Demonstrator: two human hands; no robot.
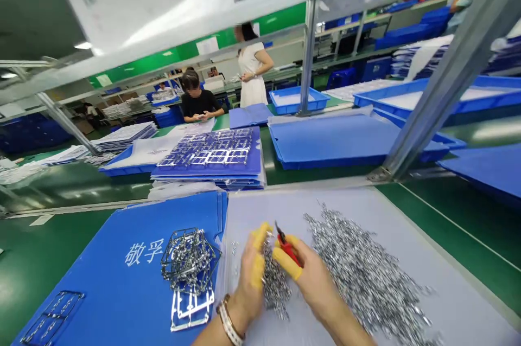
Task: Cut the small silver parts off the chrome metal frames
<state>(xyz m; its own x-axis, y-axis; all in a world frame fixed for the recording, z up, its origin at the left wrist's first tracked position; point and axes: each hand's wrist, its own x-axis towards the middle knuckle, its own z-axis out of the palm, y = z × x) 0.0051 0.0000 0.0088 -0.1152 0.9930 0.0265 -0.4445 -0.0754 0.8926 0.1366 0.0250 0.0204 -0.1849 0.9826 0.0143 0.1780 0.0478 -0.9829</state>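
My left hand (249, 275), with yellow finger cots, is closed on a strip of small silver metal parts (273, 281) held over a white sheet (407, 216). My right hand (309, 278), also in yellow cots, grips red-handled cutters (287, 245) whose tip sits at the top of that strip. A heap of loose cut metal pieces (362, 264) lies on the sheet just right of my hands. To the left, a tangle of empty metal frames (188, 259) rests on a blue board (114, 275) with white characters.
A stack of blue boards bearing metal frames (215, 153) sits beyond my hands, with blue trays (337, 140) to the right. A slanted metal post (443, 80) rises at right. One person sits (197, 99) and another stands (251, 66) at far benches.
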